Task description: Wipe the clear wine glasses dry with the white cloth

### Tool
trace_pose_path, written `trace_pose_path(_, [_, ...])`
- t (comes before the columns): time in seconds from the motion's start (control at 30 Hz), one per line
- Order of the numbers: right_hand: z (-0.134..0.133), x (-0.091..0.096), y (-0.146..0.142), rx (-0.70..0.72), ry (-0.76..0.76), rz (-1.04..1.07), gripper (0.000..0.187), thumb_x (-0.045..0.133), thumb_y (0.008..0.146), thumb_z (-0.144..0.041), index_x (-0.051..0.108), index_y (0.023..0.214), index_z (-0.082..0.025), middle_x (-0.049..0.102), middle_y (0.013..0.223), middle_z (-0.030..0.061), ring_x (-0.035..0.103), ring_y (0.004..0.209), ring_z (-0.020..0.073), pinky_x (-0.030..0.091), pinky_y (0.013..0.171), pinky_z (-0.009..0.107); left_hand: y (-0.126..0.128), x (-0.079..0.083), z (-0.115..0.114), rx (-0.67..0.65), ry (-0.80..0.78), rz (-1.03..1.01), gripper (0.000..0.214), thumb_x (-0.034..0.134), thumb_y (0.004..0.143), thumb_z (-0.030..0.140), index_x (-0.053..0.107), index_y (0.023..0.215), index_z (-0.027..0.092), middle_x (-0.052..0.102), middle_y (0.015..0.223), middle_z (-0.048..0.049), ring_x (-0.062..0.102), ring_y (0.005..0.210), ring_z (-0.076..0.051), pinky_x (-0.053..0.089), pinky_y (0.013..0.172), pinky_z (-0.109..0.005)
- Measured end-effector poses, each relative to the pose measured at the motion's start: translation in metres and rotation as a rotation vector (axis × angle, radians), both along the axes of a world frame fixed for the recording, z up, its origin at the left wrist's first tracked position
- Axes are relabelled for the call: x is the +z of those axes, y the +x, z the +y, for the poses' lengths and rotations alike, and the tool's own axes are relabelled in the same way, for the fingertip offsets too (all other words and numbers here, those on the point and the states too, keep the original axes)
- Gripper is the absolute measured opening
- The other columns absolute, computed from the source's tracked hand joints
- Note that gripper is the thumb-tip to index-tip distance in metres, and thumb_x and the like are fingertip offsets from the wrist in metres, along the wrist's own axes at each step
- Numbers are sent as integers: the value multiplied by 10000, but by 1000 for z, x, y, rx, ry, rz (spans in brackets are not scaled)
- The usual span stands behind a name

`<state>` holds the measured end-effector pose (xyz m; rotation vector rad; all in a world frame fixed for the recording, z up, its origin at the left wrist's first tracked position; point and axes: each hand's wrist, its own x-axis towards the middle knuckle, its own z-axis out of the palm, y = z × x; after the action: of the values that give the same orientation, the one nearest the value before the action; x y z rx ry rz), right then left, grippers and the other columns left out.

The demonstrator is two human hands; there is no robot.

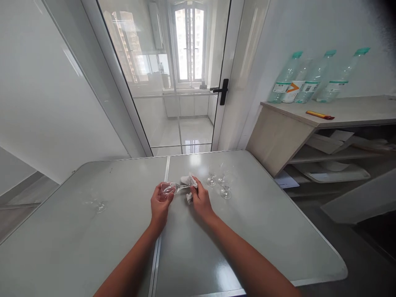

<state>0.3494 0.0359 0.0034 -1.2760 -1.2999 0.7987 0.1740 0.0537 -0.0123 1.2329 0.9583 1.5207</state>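
Note:
My left hand is closed around the bowl of a clear stemmed glass, which lies sideways above the table. At the foot end, my right hand pinches a crumpled white tissue against the glass. Part of the tissue hangs down below the stem; the foot is mostly covered by it and my fingers. To the right of my right hand stand several clear stemmed glasses, among them a nearer one and one further left. Another stemmed glass is on the left side of the table.
The grey-green table has a metal seam down its middle. Beyond its far edge is a glass door with a black handle. At the right, a wooden shelf unit carries several plastic bottles and a small orange-yellow packet.

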Motion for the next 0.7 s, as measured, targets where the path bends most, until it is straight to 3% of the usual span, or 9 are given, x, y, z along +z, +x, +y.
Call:
trace_pose_path(0.13, [10,-12,8,-146,-3,69,349,617,865,-346,736,1140,-167,758,981,89,635,845,232,492,805,346,8,3,-9,-43,70,118,611,882,722,324,559,1234,238,664,1284,-110,689,1150,-276,555,1030,-483])
trace_pose_path(0.23, [13,-18,12,-229,-57,103,250,711,777,-369,766,923,-174,755,848,67,642,767,228,487,722,327,14,6,-14,-15,150,159,601,875,727,296,562,1239,252,637,1319,-96,645,1226,-277,526,1078,-510])
trace_pose_path(0.33, [12,-18,13,-285,-42,105,247,787,727,-403,745,831,-184,717,741,39,603,681,208,453,643,303,14,6,-13,38,123,142,589,857,750,317,562,1255,248,640,1300,-95,662,1194,-270,543,1057,-502])
trace_pose_path(0.4, [9,-15,13,-304,15,78,269,766,778,-427,742,902,-189,707,756,35,582,672,199,438,637,296,12,4,-9,68,54,101,588,855,755,342,559,1251,231,658,1268,-110,695,1127,-265,576,998,-474])
trace_pose_path(0.47, [6,-10,12,-224,87,-16,318,686,872,-434,726,1083,-199,712,833,41,585,706,196,440,675,296,9,1,-5,76,-17,63,583,853,757,368,564,1240,216,679,1239,-127,723,1061,-259,599,937,-446])
trace_pose_path(0.53, [3,-6,11,-40,142,-158,329,582,957,-414,699,1186,-210,714,900,52,599,767,201,439,744,303,7,-2,-2,37,-44,41,583,849,761,384,572,1244,211,689,1238,-138,730,1039,-258,603,919,-437])
trace_pose_path(0.6, [3,-3,10,128,149,-286,312,495,1006,-390,716,1132,-210,708,888,60,603,807,208,425,788,310,5,-5,-2,-20,-18,28,597,844,770,384,575,1274,214,683,1258,-144,723,1061,-264,599,934,-440])
trace_pose_path(0.7, [4,-3,10,200,122,-391,321,460,1021,-381,716,915,-218,668,774,42,571,753,198,390,758,297,3,-6,-3,-69,29,20,619,836,781,384,574,1319,224,665,1289,-146,705,1098,-276,596,948,-449])
